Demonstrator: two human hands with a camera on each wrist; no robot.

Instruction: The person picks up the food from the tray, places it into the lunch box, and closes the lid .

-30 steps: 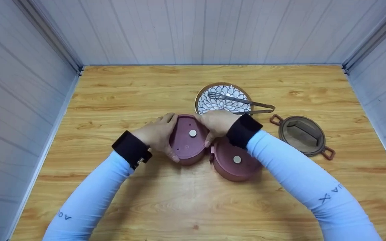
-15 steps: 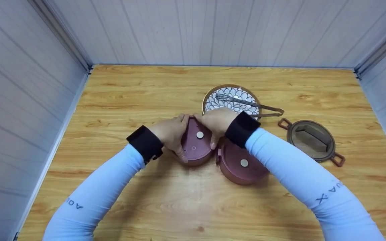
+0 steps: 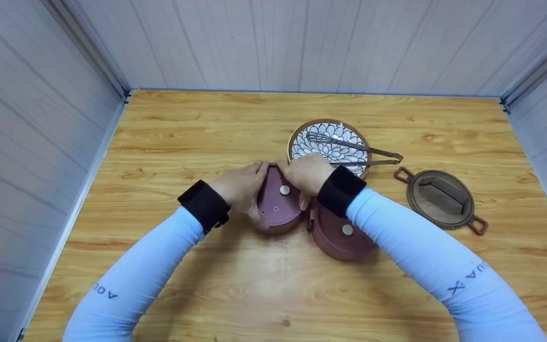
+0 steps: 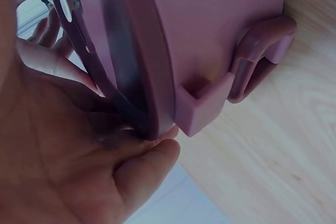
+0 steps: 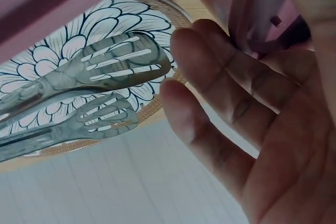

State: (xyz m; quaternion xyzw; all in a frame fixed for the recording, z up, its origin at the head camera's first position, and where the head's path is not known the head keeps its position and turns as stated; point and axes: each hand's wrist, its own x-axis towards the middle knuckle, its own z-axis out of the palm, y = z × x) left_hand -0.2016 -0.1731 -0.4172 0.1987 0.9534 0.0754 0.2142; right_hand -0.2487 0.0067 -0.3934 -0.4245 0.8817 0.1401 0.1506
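A round mauve lunch box [image 3: 278,216] with a flat lid and a pale round button stands on the table. My left hand [image 3: 241,190] holds its left side, fingers at the far rim and thumb toward the near edge. On the opposite side my right hand [image 3: 307,175] grips the rim, thumb low and index finger at the back. The left wrist view shows a square catch [image 4: 207,106] and a loop handle [image 4: 265,40] on the box wall, with fingers curled around the lid edge. In the right wrist view, the right fingers [image 5: 202,64] spread beside the box.
A second mauve lidded box [image 3: 335,249] stands close on the right, partly under my right forearm. Behind it, metal tongs [image 3: 380,153] lie across a petal-patterned plate [image 3: 302,135]. Farther right is a round brown lid-like piece [image 3: 442,199] with two handles. Panel walls [image 3: 273,47] enclose the table.
The head view has shifted a little. Both hands have drawn closer together along the far rim of the lunch box, and my left hand now covers more of its left side.
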